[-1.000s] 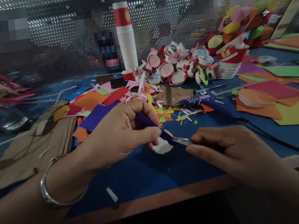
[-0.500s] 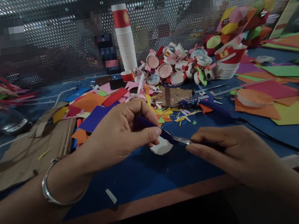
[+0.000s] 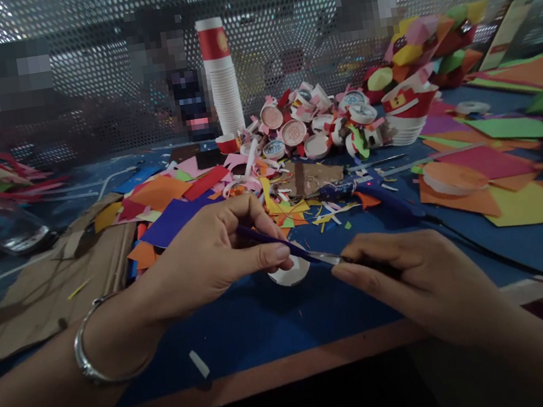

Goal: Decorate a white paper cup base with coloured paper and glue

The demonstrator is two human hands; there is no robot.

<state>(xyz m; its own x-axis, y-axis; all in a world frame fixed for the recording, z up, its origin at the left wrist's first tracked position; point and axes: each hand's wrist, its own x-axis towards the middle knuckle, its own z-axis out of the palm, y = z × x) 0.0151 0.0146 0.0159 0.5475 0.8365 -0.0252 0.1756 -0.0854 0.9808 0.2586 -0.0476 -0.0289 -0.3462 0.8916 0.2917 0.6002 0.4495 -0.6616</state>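
Our left hand (image 3: 217,251) pinches a folded or narrow piece of dark blue paper (image 3: 298,249) between thumb and fingers, and our right hand (image 3: 413,278) is closed around small metal scissors (image 3: 324,258), their blades meeting the paper's end. So we judge a cut to be in hand and unfinished; how deep it runs, we cannot tell, and we see no freshly parted blue piece. Just below the paper, a white paper disc (image 3: 289,275) lies on the blue surface (image 3: 250,341), with no blue paper on it that we can see. Beyond sit a flat blue sheet (image 3: 173,222), bright paper scraps (image 3: 287,211) and a blue glue gun (image 3: 387,204), apart from both hands. Farther back, many white-and-pink cup pieces (image 3: 294,133) look already cut and heaped, while the tall stack of paper cups (image 3: 225,95) stands whole beside them.
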